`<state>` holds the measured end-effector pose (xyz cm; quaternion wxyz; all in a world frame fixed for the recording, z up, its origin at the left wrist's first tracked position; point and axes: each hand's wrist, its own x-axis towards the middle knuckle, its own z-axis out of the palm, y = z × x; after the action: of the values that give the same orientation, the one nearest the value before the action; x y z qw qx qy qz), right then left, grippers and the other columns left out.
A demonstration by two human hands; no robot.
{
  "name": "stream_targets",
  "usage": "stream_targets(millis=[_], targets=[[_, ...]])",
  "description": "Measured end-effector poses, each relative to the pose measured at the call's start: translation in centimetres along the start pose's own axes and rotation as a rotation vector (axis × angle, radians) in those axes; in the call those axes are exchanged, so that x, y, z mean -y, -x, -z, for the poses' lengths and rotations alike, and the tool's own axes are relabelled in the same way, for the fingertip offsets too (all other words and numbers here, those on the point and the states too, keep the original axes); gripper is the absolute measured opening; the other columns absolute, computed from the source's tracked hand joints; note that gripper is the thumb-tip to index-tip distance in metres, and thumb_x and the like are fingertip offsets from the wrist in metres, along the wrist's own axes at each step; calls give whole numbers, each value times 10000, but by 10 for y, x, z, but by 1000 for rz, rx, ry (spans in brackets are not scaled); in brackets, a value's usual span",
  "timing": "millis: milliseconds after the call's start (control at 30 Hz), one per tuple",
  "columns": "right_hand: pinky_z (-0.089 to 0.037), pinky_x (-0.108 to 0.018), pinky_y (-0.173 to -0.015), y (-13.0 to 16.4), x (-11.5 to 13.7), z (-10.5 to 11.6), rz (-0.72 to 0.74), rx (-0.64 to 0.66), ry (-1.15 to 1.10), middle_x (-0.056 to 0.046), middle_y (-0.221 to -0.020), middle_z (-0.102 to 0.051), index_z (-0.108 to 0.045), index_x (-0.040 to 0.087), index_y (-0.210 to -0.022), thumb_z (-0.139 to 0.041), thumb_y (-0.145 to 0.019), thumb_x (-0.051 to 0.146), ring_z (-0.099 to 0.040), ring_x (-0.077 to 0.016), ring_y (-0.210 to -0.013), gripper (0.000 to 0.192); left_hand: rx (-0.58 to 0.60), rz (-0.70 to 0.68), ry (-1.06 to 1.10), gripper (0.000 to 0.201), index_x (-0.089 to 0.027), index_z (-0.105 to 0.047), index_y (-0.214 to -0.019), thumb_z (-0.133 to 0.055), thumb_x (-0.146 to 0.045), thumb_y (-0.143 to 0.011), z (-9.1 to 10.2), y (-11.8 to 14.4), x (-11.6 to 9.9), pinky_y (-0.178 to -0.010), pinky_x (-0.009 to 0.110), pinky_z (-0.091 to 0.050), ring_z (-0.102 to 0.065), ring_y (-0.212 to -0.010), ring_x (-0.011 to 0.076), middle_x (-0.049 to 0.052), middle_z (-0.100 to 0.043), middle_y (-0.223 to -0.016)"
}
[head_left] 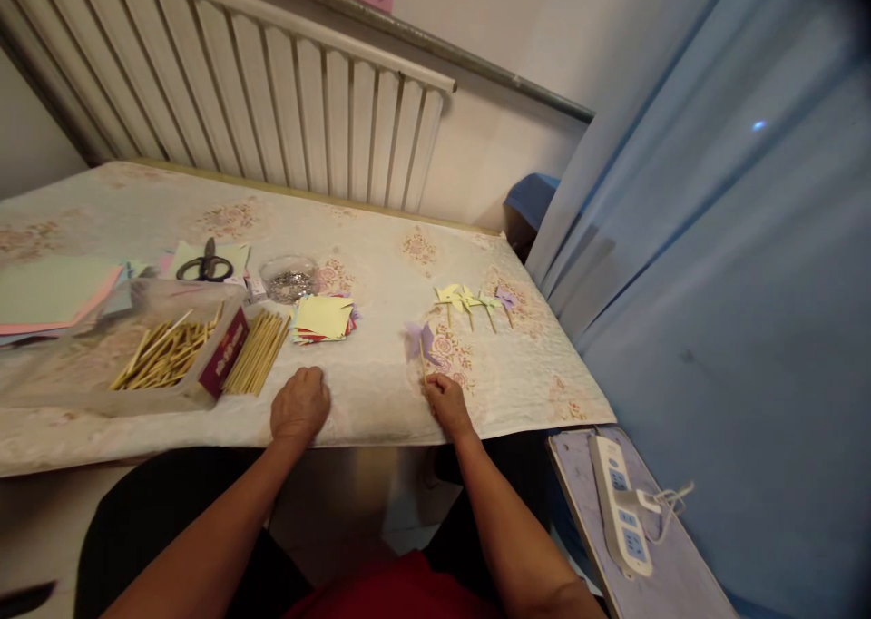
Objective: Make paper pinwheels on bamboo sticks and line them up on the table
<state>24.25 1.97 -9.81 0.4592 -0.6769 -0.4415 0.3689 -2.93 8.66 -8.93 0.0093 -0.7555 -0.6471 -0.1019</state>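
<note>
A purple paper pinwheel [423, 339] stands out from the tip of a thin stick, and my right hand [447, 403] pinches that stick near its lower end. Close to the table's front edge, my left hand [300, 405] rests in a loose fist on the cloth, with nothing showing from it. Beyond it lies a stack of coloured paper squares [325, 318], yellow on top. Several finished pinwheels lie in a row to the right, among them a yellow pinwheel [450, 296], a green pinwheel [488, 303] and a purple pinwheel [506, 298].
Left of my hands are a bundle of sticks [257, 354] and a clear plastic box [146, 401] with more sticks. Behind stand a round clear dish [291, 279] of small metal pieces and black-handled scissors [206, 265]. A power strip [621, 506] lies on a low surface beside the blue curtain [735, 265].
</note>
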Motion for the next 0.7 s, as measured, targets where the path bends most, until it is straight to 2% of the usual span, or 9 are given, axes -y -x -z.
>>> stream_targets(millis=[100,433,700], targets=[[-287,-211,-410,1,2,1,-16,25,-42,72,-495,-476,-663,185,-843,-538,-712,313,-366,-92,-410,221,11,13,2,253,-171,-577,-959,-341,-259,-933,1,0,0,-697,340,-394,-603,-915,250,115,-616,-971],[-280,-182,-365,-2,6,5,-66,79,-140,49,-559,-573,-634,171,-810,-586,-688,354,-383,-63,-385,226,-9,-2,-1,262,-158,-593,-954,-347,-245,-929,1,1,0,-709,342,-406,-595,-902,249,113,-612,-950],[-265,-190,-349,-7,-9,2,11,39,-138,89,-458,-459,-640,178,-769,-571,-684,277,-378,-70,-354,148,21,6,-9,271,-157,-601,-962,-348,-248,-930,2,0,-1,-708,340,-409,-598,-895,245,112,-612,-957]])
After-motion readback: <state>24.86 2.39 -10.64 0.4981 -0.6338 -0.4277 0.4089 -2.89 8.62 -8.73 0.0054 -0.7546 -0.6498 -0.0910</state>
